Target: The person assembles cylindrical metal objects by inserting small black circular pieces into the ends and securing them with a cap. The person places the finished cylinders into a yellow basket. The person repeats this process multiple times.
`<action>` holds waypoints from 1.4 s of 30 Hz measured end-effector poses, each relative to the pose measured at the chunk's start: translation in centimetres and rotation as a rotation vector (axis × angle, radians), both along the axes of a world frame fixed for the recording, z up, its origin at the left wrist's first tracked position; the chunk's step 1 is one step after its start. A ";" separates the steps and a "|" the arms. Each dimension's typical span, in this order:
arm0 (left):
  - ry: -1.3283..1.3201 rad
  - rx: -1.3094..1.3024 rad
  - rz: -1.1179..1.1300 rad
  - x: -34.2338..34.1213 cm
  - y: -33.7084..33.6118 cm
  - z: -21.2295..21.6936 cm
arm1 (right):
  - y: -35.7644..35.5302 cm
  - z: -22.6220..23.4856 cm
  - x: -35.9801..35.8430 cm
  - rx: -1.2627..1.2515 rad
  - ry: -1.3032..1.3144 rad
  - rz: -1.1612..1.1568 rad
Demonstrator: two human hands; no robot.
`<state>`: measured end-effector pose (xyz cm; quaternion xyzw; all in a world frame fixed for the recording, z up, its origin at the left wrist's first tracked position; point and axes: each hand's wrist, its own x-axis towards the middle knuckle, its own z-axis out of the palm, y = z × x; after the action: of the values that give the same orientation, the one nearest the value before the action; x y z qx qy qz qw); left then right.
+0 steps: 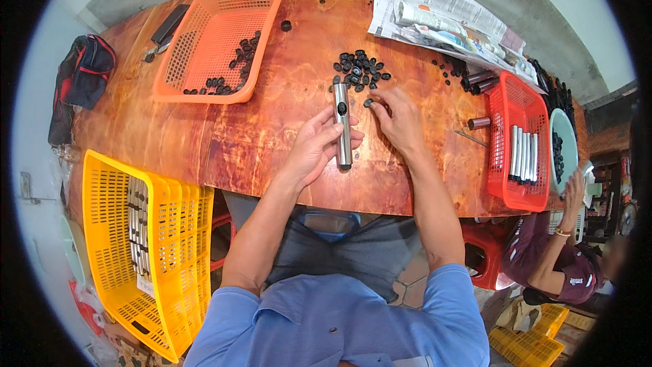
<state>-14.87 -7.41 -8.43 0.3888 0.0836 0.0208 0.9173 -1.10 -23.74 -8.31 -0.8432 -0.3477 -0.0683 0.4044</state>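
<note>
Seen from above, seated at a reddish wooden bench (272,129). Left hand (314,144) curled around a silver metal tube (342,124), gripping it upright above the bench near the front edge, thumb and fingers wrapped about its lower half; dark button set in the tube's side, near the upper end. Right hand (399,121) resting palm down on the bench just beside the tube, fingers spread narrow, fingertips touching a single small black cap (368,102); cannot tell whether anything pinched. Just beyond both hands, a loose pile of black caps (358,71) scattered on the wood, a few strays farther right. Toward the far left of the bench, an orange mesh basket (197,41) holding more black pieces gathered along its near corner; a flat dark object lying beside it at the far edge. To the right, a red mesh basket (506,170) with a row of silver tubes lying side by side inside, a few dark tubes just behind it and one short tube on the wood beside it. Folded newspaper (441,13) at the far right corner. Below the bench on the left, a yellow crate (109,265) with more silver tubes stacked inside. Black and red bag (85,71) off the left end. At the right edge, another person in a maroon sleeve (536,258), hand raised near a pale bowl of dark pieces.
</note>
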 end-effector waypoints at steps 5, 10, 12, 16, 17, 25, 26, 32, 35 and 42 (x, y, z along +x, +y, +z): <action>0.000 -0.026 0.006 0.2 -0.2 -0.4 | 0.2 -0.2 -0.2 -0.078 -0.059 -0.020; 0.021 -0.038 0.001 0.0 0.0 0.2 | 0.3 -0.7 0.1 -0.076 -0.012 -0.019; 0.021 -0.037 0.004 -0.1 -0.1 0.0 | 0.2 0.0 -0.2 -0.069 0.000 -0.017; 0.049 -0.026 0.006 -0.1 0.1 0.0 | 0.3 0.0 -0.2 -0.054 0.025 -0.024; 0.060 -0.024 0.005 -0.2 0.1 0.1 | 0.2 -0.2 -0.1 -0.058 0.030 -0.013; 0.075 -0.003 -0.045 -0.2 0.1 -0.1 | 0.1 0.6 -0.1 -0.038 0.127 0.000; 0.072 -0.006 -0.049 -0.1 0.2 -0.2 | 0.0 0.5 0.1 -0.043 0.148 0.007; 0.048 -0.023 -0.079 0.1 0.1 0.1 | 0.0 0.2 0.3 -0.048 0.044 -0.004; 0.069 -0.028 -0.076 0.0 0.1 -0.1 | 0.1 0.4 0.0 -0.092 0.055 -0.010; 0.038 -0.023 -0.072 0.0 0.0 0.0 | 0.3 1.7 -1.1 0.142 0.154 0.062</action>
<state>-14.83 -7.41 -8.41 0.3815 0.0874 -0.0206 0.9200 -2.17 -23.45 -6.58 -0.8041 -0.3357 -0.0151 0.4905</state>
